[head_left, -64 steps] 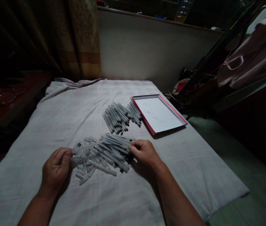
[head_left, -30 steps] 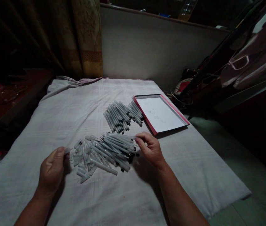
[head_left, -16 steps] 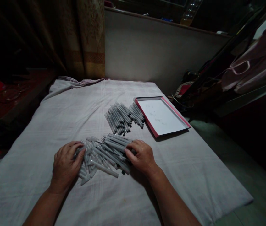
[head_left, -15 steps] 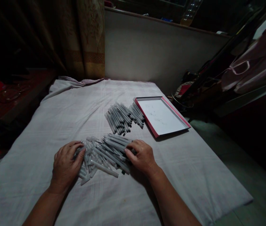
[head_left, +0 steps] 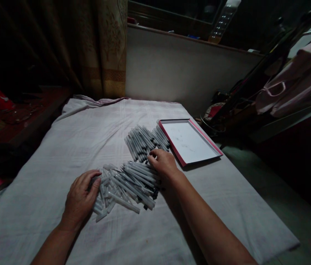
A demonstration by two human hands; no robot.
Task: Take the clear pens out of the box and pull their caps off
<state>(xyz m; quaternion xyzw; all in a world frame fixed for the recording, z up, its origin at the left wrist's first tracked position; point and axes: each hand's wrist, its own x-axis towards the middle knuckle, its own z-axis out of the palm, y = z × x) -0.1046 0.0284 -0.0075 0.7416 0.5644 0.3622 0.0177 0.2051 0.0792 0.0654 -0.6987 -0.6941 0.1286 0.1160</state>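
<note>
My left hand (head_left: pixel 81 193) rests at the left edge of a loose pile of clear plastic pen caps (head_left: pixel 107 195), its fingers curled; what lies inside them is hidden. Pen barrels with dark ends (head_left: pixel 137 180) lie slantwise against the caps. Just beyond these barrels, my right hand (head_left: pixel 163 162) has thumb and fingers drawn together in a pinch. A small black piece (head_left: pixel 146 162) shows at its fingertips, too small to name. Behind it lies a neater stack of pens (head_left: pixel 139 141), black ends toward me.
A shallow red-edged box lid (head_left: pixel 191 143) with a white inside stands right of the stack, with more pens (head_left: pixel 161 137) along its left side. A pale checked cloth (head_left: pixel 89 147) covers the table. At left is a dark side table (head_left: pixel 34 114) with red items.
My right hand has moved from the right end of the barrels up and away to the gap before the pen stack. My left hand stays by the caps. The view has tilted slightly.
</note>
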